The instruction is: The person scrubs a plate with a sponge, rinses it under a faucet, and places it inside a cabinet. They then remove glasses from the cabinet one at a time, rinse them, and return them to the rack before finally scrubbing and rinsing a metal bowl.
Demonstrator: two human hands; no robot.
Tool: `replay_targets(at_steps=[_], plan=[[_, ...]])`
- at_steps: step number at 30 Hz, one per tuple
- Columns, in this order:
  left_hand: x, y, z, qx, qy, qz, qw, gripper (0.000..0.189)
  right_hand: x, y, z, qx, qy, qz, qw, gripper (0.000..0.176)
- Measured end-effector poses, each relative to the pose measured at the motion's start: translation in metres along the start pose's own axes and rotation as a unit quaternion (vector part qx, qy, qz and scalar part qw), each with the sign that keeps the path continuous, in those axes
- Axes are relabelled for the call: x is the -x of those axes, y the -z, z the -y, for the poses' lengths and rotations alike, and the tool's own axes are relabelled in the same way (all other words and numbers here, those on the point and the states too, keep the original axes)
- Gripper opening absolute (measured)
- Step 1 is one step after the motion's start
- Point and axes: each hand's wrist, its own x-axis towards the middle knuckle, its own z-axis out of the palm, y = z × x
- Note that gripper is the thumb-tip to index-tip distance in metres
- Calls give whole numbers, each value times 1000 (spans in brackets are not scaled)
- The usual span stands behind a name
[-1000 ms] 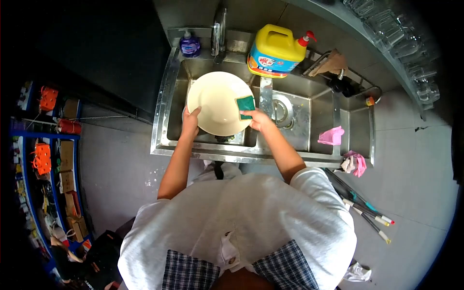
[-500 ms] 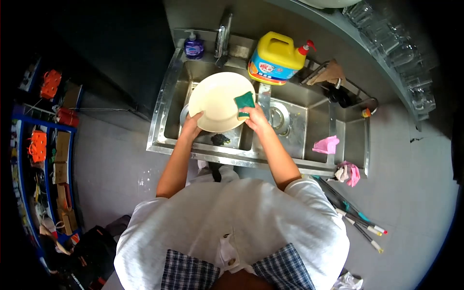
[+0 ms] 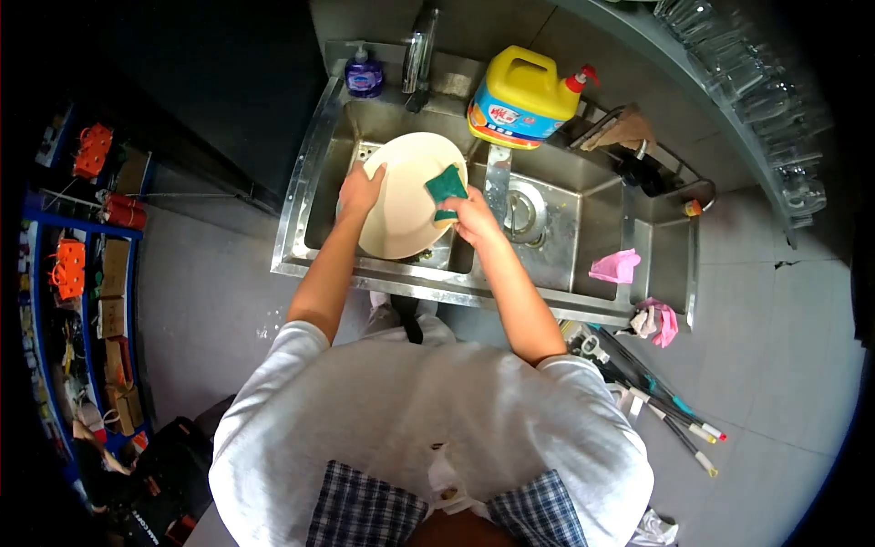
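Observation:
A large cream plate (image 3: 397,211) is held tilted over the left basin of the steel sink (image 3: 305,205). My left hand (image 3: 361,189) grips its left rim, thumb on the upper face and the fingers mostly hidden. In my right hand (image 3: 472,217) is a green scouring sponge (image 3: 446,190), laid against the plate's right side. The fingers of that hand are closed around the sponge's lower end. Behind the plate, the chrome faucet (image 3: 420,59) rises from the sink's back edge.
A purple soap bottle (image 3: 364,75) and a yellow detergent jug (image 3: 522,98) stand along the back. Pink cloths (image 3: 616,266) hang over the sink's right part. Glasses (image 3: 740,77) line the curved shelf at upper right. Mop handles (image 3: 670,410) lie on the floor, right.
My left hand has moved up along the plate's left rim, and the plate has turned and tilted. The sponge has shifted left on the plate with my right hand.

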Motion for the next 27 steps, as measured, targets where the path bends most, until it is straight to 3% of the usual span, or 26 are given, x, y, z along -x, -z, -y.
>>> replay_targets(at_steps=[4,7,9,10,11,13,14,16,18,21,23,24,25,27], plan=[[-11,-5,-8,-11,28,37,999,74,-2,-9,19,73,9,24,997,24],[-17,-28,-8,-5,73,-12,997,76,4,-33,37,145,-8,-2,989,26],[-26,-43,10,30,82,56,995,75,7,-46,42,209,-13,-35,977,27],[-26,-54,16,48,88,92,991,75,-2,-44,34,260,37,19,965,28],[-20,-67,22,47,108,111,987,75,-13,-41,29,301,-13,14,953,32],[-18,-95,33,44,143,141,979,76,-22,-47,29,318,-25,8,948,23],[-19,-112,42,29,157,132,978,78,-24,-49,29,379,15,-29,925,24],[-13,-128,55,4,79,172,982,79,-27,-52,31,492,95,-102,859,26],[-12,-137,60,-3,75,207,975,80,-21,-57,38,474,175,-148,850,25],[-13,-154,59,16,180,254,950,81,-20,-52,45,404,284,-160,855,24],[-1,-140,47,142,188,309,921,76,-27,-44,50,339,355,-145,859,24],[9,-125,35,244,175,342,890,74,-38,-30,45,253,371,-115,886,32],[21,-104,18,350,161,374,844,71,-40,-20,46,229,384,-150,882,44],[44,-64,-22,492,122,410,759,66,-36,-2,46,35,291,-141,946,53]])
